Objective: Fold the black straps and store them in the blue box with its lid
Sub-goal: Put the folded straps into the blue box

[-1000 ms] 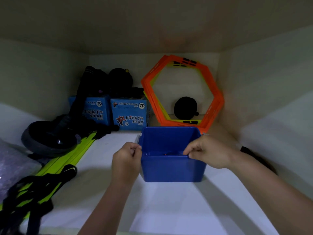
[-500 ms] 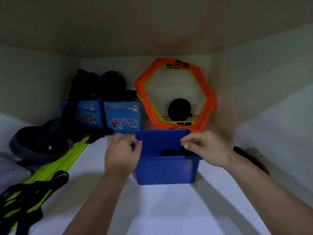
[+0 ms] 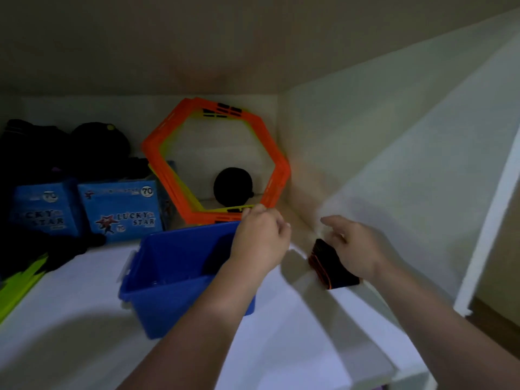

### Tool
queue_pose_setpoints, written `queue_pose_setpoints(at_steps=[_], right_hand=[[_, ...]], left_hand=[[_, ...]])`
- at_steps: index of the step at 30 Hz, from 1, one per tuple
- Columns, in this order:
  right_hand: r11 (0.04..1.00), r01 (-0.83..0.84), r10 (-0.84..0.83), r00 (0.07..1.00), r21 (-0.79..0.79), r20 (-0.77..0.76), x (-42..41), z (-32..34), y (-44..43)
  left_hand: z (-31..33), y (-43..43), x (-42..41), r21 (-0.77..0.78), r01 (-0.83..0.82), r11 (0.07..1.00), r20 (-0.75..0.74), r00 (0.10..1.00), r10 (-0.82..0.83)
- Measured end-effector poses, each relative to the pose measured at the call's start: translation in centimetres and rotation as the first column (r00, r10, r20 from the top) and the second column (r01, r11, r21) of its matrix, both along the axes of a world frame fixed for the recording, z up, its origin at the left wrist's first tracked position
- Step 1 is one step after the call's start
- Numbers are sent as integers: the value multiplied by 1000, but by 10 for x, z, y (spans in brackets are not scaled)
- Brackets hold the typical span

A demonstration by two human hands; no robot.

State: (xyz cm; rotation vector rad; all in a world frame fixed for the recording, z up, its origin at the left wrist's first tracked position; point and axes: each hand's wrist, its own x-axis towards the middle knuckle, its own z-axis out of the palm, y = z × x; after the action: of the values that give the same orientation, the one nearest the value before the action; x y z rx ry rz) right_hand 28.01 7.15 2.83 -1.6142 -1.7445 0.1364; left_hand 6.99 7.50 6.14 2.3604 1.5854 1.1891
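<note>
- Head view is showing the blue box (image 3: 180, 280) sitting lidless on the white shelf (image 3: 295, 333).
- Left hand (image 3: 260, 243) is hovering over the box's right rim, fingers curled, gripping nothing visible.
- Right hand (image 3: 356, 246) is reaching, fingers spread, over the folded black strap bundle (image 3: 326, 263) just right of the box.

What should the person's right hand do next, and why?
Probably close the right hand on the black bundle lying against the shelf's right wall. Its fingers hover open just above it, and the blue box beside it has no lid on.
</note>
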Motion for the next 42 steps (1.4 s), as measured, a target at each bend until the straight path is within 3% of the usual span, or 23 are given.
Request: queue_pose_setpoints(at_steps=[6, 11, 14, 19, 24, 32, 36, 38, 42], right_hand=[[974, 127, -109, 988, -187, 106, 33, -36, 5], [972, 107, -83, 989, -208, 123, 40, -63, 13], [961, 148, -123, 985, -233, 119, 41, -84, 20], [966, 206, -195, 977, -154, 82, 33, -96, 21], [975, 173, -166, 984, -143, 56, 32, -102, 19], [988, 125, -137, 980, -88, -147, 33, -102, 8], [996, 91, -85, 929, -1, -360, 34, -84, 0], [997, 62, -38, 873, 34, -487, 35, -68, -2], [994, -86, 107, 638, 68, -762, 29, -22, -6]], left_hand=[[-23, 25, 89, -168, 72, 983, -151, 984, -98], [-62, 52, 121, -490, -12, 872, -172, 982, -83], [-82, 62, 130, -610, -27, 792, -134, 988, -70], [-91, 73, 139, -644, -30, 764, -7, 999, 34], [-101, 79, 139, -741, 154, 653, 290, 951, 105], [-100, 66, 132, -691, 245, 680, 478, 861, 176], [-81, 53, 124, -588, 311, 747, 578, 808, 118], [-62, 42, 118, -522, 340, 782, 612, 788, 66], [-25, 22, 96, -405, 359, 841, 649, 760, -12]])
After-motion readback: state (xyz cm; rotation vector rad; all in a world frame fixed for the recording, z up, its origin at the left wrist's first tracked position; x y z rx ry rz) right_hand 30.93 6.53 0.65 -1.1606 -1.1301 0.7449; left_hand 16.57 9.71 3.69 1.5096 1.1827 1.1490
